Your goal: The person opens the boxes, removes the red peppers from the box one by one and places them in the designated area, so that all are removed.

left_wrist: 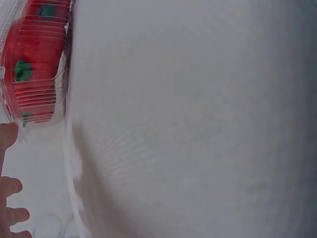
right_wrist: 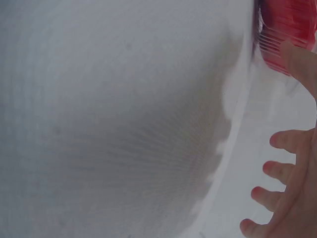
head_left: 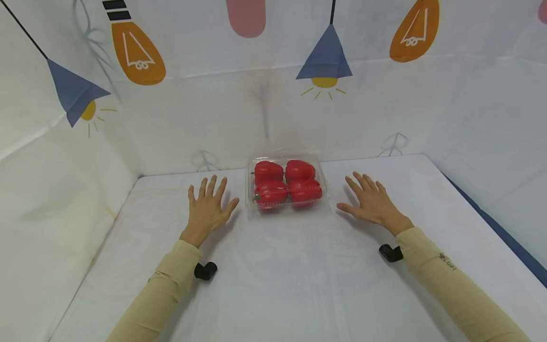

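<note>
A clear plastic clamshell box (head_left: 287,209) stands on the white table near its back edge, with several red bell peppers (head_left: 304,191) inside. Green stems (left_wrist: 23,71) show through the ribbed side in the left wrist view. To the left of the box, my left hand (head_left: 207,209) is held with fingers spread, apart from it and holding nothing. My right hand (head_left: 371,202) hovers on the other side, fingers also spread, with nothing in it. Its thumb overlaps the box in the right wrist view, but the head view shows a gap between them.
The table (head_left: 273,285) has a white cover. A white cloth wall (head_left: 192,118) printed with lamps and bulbs rises behind it, and more cloth hangs at both sides. A small black camera sits at the left wrist (head_left: 206,270) and another at the right wrist (head_left: 391,253).
</note>
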The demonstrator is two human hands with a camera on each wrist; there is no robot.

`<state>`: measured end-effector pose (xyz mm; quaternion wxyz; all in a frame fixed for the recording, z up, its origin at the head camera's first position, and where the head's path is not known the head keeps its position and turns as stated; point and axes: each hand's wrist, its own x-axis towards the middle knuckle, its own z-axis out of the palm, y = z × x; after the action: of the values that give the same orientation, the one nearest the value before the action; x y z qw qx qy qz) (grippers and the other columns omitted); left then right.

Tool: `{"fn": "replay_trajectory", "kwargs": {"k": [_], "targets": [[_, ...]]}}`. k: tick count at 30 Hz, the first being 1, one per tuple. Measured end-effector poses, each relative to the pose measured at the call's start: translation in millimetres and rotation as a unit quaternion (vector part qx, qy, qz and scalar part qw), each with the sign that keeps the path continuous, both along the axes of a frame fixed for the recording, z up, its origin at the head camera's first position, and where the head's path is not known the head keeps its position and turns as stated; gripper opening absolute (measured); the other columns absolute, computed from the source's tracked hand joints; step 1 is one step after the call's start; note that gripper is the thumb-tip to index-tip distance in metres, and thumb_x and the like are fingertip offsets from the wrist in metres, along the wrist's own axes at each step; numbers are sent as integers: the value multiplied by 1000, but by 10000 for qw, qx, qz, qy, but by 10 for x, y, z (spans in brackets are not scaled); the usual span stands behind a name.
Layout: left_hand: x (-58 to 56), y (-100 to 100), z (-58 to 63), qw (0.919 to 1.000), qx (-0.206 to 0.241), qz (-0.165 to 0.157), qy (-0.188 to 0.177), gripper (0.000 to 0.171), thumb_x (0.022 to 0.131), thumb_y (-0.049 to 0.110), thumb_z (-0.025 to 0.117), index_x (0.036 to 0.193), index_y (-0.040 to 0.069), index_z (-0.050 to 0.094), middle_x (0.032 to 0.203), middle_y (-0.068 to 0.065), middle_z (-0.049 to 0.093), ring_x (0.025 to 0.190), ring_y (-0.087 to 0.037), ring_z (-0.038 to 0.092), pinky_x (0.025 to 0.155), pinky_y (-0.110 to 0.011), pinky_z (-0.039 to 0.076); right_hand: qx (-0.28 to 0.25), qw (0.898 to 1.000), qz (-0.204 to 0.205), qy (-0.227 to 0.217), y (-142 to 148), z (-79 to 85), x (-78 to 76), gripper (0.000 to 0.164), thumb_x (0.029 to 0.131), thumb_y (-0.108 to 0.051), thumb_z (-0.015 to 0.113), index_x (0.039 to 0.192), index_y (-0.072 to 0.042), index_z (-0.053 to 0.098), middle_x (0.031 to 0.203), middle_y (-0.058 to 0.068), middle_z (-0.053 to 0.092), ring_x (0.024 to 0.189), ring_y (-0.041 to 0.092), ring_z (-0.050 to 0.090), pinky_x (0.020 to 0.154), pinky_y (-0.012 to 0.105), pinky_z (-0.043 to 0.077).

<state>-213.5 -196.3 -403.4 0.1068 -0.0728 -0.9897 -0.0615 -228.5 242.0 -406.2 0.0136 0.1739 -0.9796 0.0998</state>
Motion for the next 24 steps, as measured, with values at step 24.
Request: {"fn": "replay_trajectory", "kwargs": {"k": [24], "targets": [[20, -15, 9, 9955, 865, -369, -120, 71, 93, 47, 48, 150, 12, 24, 152, -18, 29, 140, -39, 25, 110, -68, 10, -729, 9967, 276, -215, 14, -13, 13, 86, 85, -60, 54, 151, -15, 21, 156, 15, 19, 139, 42, 24, 103, 67, 28]]}}
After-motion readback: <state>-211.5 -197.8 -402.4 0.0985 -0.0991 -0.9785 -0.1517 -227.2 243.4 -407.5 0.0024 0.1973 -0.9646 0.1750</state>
